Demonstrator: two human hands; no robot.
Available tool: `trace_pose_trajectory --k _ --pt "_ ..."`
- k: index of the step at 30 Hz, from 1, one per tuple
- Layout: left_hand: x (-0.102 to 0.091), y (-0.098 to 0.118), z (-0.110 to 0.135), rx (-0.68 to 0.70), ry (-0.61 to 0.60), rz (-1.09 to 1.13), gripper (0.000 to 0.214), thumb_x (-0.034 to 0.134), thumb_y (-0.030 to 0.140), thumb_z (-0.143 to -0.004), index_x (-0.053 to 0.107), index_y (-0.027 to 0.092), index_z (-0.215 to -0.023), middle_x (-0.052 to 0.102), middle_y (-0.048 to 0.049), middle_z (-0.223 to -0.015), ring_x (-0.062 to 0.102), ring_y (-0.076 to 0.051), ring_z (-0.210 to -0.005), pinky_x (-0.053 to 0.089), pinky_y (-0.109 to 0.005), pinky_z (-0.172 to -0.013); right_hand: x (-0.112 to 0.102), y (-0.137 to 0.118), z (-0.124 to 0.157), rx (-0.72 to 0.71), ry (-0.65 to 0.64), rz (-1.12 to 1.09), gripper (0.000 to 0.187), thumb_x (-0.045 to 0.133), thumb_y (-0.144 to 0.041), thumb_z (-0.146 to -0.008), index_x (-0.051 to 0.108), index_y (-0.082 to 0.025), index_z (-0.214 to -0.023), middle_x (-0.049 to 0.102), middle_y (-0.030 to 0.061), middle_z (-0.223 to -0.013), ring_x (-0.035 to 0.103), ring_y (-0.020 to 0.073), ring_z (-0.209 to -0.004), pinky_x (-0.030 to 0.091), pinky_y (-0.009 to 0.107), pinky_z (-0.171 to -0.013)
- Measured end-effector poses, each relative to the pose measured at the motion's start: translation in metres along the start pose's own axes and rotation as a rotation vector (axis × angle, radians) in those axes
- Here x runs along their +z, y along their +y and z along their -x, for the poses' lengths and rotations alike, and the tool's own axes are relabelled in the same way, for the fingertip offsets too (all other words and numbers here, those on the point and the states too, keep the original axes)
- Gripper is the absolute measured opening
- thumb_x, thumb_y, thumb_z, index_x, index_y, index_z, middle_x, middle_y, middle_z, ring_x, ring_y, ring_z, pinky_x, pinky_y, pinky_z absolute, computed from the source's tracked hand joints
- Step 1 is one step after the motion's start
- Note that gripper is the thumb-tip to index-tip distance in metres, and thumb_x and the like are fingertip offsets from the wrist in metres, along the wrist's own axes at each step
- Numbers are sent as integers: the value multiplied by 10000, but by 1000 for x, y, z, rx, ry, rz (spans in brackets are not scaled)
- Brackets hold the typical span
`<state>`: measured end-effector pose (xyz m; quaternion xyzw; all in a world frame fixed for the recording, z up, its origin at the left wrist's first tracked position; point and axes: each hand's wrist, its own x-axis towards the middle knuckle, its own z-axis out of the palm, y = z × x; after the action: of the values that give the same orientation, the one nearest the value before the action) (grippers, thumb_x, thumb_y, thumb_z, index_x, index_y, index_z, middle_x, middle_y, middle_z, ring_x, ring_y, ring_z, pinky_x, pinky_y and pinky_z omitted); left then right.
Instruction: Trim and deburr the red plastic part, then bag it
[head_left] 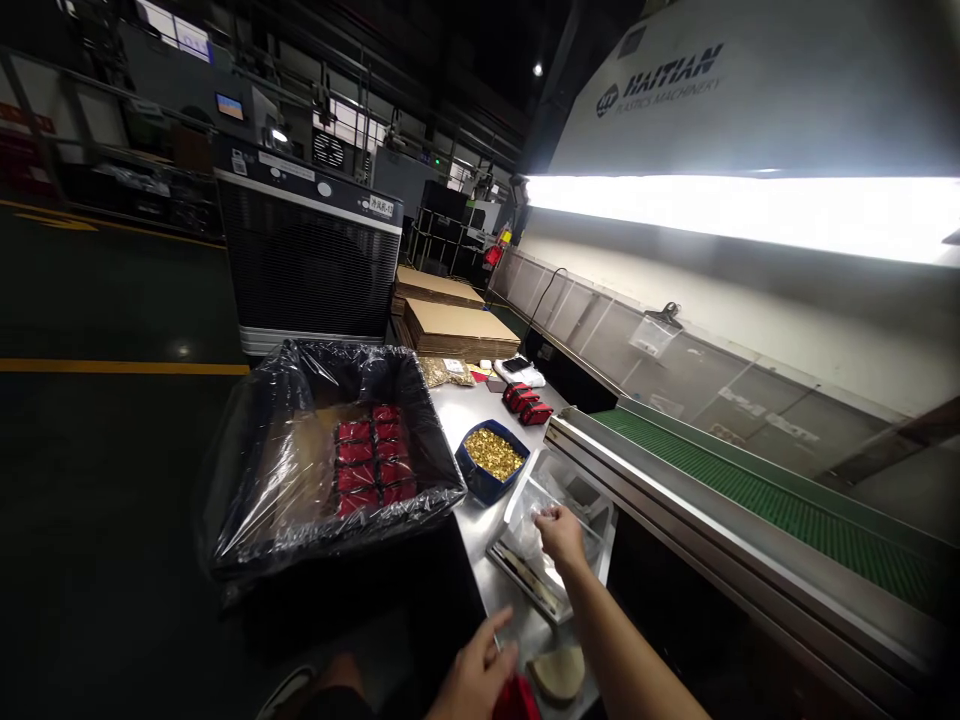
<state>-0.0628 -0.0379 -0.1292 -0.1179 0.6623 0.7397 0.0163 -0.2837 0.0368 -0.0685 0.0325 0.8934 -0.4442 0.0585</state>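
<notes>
My right hand (559,535) reaches forward over a clear plastic tray (525,490) on the steel table and pinches a thin clear film or bag (541,515), fingers closed. My left hand (474,680) is low at the table's near edge, fingers curled round a red piece (517,700) that is partly hidden. A blue bin (480,480) filled with small brass-coloured parts (493,452) stands just beyond the tray. A tan rounded object (556,672) lies beside my left hand.
A plastic-lined box (255,470) holding rows of red packs (375,460) stands to the left. More red packs (525,400) lie farther along the table. A green conveyor belt (750,495) runs along the right. Flat cardboard stacks (454,325) and a black cooler unit (307,260) stand behind.
</notes>
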Motion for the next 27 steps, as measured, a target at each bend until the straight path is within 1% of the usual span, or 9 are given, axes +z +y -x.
trace_pose_trajectory --k 2,4,6,8,10,12,15,20,27 --pt "3 14 -39 72 29 -57 550 385 388 -954 312 204 -1467 559 22 -698 558 -168 -685 419 -312 -702 -4 -1 -1 -11 -52 55 260 602 -370 -890 579 -132 -787 508 -67 -589 453 56 -473 420 202 -464" --pt "6 25 -73 102 47 -135 613 424 372 -927 245 241 -1498 575 16 -728 565 -184 -731 401 -317 -734 -8 -1 0 -4 -125 93 277 581 -369 -904 569 -134 -758 470 -80 -542 428 53 -437 395 197 -434" --pt "8 33 -99 78 30 -203 676 470 324 -894 206 246 -1511 612 0 -748 591 -207 -765 411 -335 -761 -12 0 0 5 -195 112 297 554 -375 -919 561 -136 -743 450 -88 -516 416 53 -411 383 196 -415" --pt "11 38 -118 40 -12 -250 691 513 274 -865 245 228 -1500 659 -32 -818 619 -223 -820 436 -361 -802 -17 3 -1 -9 -237 122 305 541 -378 -926 561 -138 -739 457 -88 -509 424 56 -407 390 202 -420" --pt "15 39 -132 22 -65 -277 619 574 264 -845 386 209 -1432 681 -69 -967 627 -231 -915 453 -403 -880 -24 7 -1 -56 -238 139 310 554 -377 -915 563 -141 -714 474 -81 -511 446 64 -427 399 213 -445" --pt "19 39 -142 14 -116 -288 507 627 297 -839 508 188 -1321 663 -84 -1085 615 -236 -993 451 -454 -952 -32 8 -1 -130 -204 160 319 579 -375 -892 558 -147 -670 493 -71 -519 467 78 -465 404 230 -487" --pt "27 39 -150 -36 -173 -275 435 649 339 -847 554 173 -1238 647 -77 -1102 612 -232 -997 473 -481 -956 -45 4 5 -245 -119 182 299 610 -348 -850 555 -159 -625 512 -55 -538 490 107 -536 387 261 -564" --pt "34 42 -160 -148 -221 -192 432 663 296 -842 540 168 -1236 656 -44 -964 630 -192 -832 532 -421 -830 -58 -9 22 -348 20 116 312 544 -418 -840 573 -188 -630 587 -10 -605 531 170 -624 343 301 -618" --pt "28 47 -167 -212 -256 0 256 608 313 -887 609 139 -1075 642 -20 -878 590 -133 -719 514 -312 -709 -62 -21 35 -353 253 -107 343 519 -518 -842 639 -199 -800 630 9 -695 545 177 -660 388 299 -640"
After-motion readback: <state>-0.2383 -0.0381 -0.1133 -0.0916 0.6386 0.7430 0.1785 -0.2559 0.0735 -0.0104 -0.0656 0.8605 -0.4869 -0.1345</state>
